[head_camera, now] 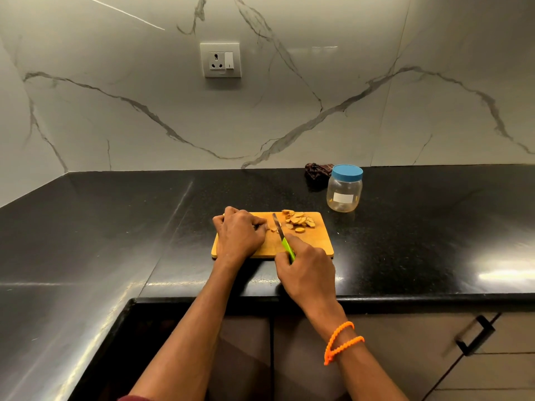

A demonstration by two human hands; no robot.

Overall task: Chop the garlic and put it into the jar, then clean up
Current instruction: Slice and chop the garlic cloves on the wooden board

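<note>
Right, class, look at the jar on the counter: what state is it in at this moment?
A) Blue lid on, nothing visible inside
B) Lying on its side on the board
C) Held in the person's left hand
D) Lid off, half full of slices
A: the jar stands upright on the counter beyond the cutting board, its blue lid on, with the cut slices on the board.

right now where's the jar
In the head view the jar stands upright, blue lid on, on the black counter beyond the cutting board's far right corner, just right of the dark cloth by the wall.
</note>
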